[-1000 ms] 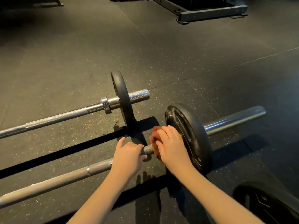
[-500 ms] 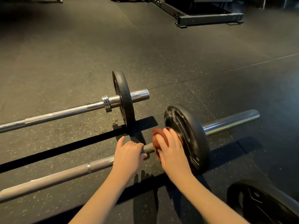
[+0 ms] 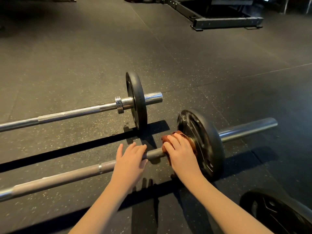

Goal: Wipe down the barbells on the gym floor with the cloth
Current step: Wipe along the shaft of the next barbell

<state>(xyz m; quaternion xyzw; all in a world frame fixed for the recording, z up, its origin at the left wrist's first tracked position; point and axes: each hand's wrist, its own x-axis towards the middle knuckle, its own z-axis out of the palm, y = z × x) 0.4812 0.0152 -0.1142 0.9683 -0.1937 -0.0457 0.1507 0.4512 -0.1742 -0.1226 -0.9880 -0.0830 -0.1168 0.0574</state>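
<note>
at near barbell [image 3: 67, 174] collar, against weight plate [image 3: 205, 141]: brown cloth [image 3: 168, 139] wrapped round shaft, gripped by curled r hand [image 3: 181, 153] for scrubbing. l hand [image 3: 130, 160] laid on shaft, fingers near-straight, prob. to stop rolling. far barbell [image 3: 76, 114] untouched.
</note>
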